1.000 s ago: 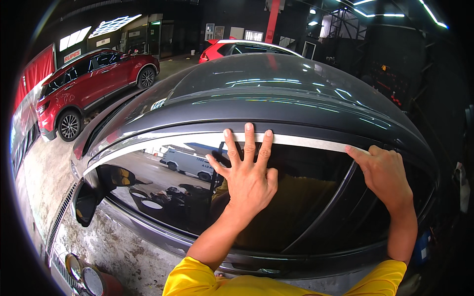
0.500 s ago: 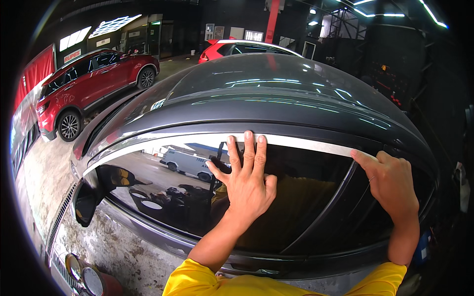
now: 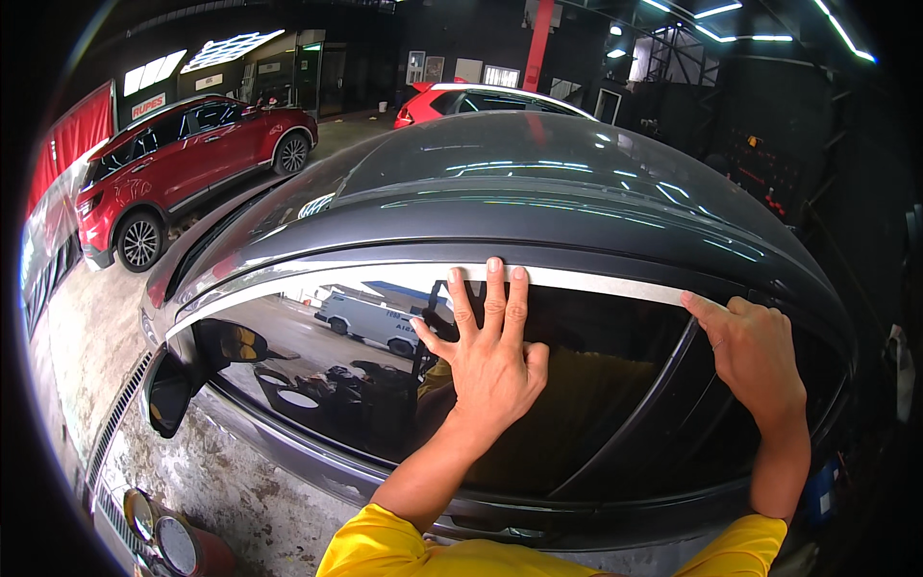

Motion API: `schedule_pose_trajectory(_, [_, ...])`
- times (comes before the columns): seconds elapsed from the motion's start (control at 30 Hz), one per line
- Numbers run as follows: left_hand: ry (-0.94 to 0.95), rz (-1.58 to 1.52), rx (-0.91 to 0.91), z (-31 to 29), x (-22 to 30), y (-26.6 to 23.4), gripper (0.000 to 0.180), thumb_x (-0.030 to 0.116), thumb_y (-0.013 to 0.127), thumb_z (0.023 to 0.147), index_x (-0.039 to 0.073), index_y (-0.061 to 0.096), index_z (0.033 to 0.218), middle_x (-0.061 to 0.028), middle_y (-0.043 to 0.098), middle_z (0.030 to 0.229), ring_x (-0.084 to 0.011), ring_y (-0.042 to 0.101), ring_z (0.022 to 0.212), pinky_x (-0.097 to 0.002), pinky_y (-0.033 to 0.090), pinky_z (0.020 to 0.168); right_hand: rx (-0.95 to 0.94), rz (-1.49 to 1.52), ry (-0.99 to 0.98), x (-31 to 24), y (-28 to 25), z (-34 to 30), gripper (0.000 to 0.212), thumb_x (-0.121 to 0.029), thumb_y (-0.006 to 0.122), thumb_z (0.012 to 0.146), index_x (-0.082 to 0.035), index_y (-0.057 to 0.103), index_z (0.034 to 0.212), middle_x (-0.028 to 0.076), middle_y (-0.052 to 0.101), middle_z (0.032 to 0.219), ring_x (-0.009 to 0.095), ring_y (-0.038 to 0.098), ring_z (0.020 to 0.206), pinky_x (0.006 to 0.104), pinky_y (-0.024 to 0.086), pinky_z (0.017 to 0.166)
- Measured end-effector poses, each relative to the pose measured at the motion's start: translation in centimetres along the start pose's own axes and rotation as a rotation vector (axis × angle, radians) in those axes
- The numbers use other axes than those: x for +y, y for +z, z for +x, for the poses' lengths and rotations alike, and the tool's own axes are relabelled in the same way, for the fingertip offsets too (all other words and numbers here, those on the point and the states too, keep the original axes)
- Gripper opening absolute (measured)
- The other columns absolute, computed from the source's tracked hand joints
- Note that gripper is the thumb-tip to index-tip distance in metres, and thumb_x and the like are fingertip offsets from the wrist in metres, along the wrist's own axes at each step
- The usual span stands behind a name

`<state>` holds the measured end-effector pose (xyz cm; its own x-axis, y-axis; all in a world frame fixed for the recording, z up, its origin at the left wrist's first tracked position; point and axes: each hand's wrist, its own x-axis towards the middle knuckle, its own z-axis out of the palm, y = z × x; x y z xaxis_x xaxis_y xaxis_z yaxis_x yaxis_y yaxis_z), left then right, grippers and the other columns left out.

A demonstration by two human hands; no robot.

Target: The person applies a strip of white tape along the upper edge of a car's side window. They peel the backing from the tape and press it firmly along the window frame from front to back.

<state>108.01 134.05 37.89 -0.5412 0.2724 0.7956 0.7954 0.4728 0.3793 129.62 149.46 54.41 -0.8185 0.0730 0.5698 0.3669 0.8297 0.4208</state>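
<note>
A dark grey car [image 3: 413,213] stands in front of me, its side toward me. Along the top edge of its side window [image 3: 586,404] runs a narrow pale, silvery-white strip [image 3: 598,283]; whether it is tape or trim I cannot tell. My left hand [image 3: 495,377] lies spread with three fingertips on the strip, palm over the glass. Farther right, my right hand [image 3: 758,358] points its index finger onto the strip's right end, just above the pillar between the windows. Its other fingers are curled; what they may hold is hidden.
A side mirror [image 3: 168,394] juts out at the car's left. Beyond are a red SUV [image 3: 192,168] and another red car [image 3: 413,106]. Round containers [image 3: 178,543] stand on the floor at lower left, by a drain grate [image 3: 117,423]. A red post [image 3: 538,43] rises behind.
The view has shifted a little, moving the car slightly right in the picture. Both hands keep nearly the same places on the strip.
</note>
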Motion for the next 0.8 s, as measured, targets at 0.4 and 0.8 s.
schedule_pose_trajectory(0.4, [0.03, -0.002, 0.032, 0.6, 0.7, 0.1, 0.083, 0.022, 0.06, 0.083, 0.019, 0.045, 0.165, -0.0082, 0.031, 0.177, -0.0465, 0.015, 0.164, -0.0832, -0.018, 0.11, -0.045, -0.03, 0.014, 0.1, 1.2, 0.4, 0.034, -0.018, 0.065, 0.103, -0.025, 0.076, 0.135, 0.01, 0.057, 0.067, 0.029, 0.057, 0.056, 0.0438, 0.047, 0.056])
schedule_pose_trajectory(0.8, [0.081, -0.002, 0.001, 0.5, 1.3, 0.6, 0.085, 0.022, 0.061, 0.083, 0.023, 0.044, 0.166, -0.0056, 0.028, 0.178, -0.048, 0.012, 0.164, -0.0833, -0.018, 0.11, -0.053, -0.031, 0.0, 0.3, 1.1, 0.8, 0.031, -0.019, 0.063, 0.106, -0.022, 0.077, 0.134, 0.01, 0.057, 0.066, 0.027, 0.056, 0.055, 0.0425, 0.046, 0.055])
